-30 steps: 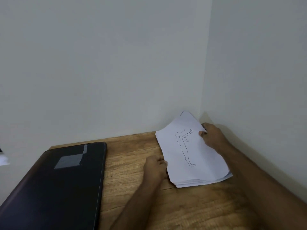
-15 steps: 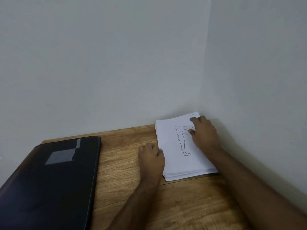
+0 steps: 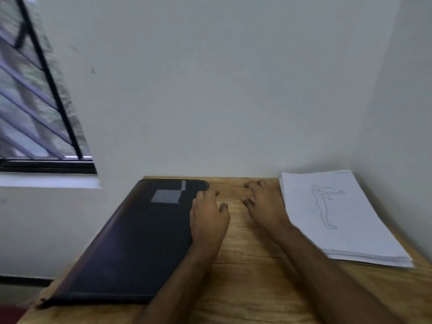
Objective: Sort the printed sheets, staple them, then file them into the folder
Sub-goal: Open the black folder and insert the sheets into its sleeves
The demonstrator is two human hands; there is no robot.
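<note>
Both hands left sheets (image 3: 327,220), now relaxed; stack long axis runs away from viewer.

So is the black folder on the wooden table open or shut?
Shut: the black folder lies flat, cover down, no pages showing; the left hand rests at its edge.

A single head-worn view is given, aimed forward and down at a wooden surface (image 3: 245,288) set in a wall corner; the hands are seen close, with a window (image 3: 35,101) at upper left.
</note>
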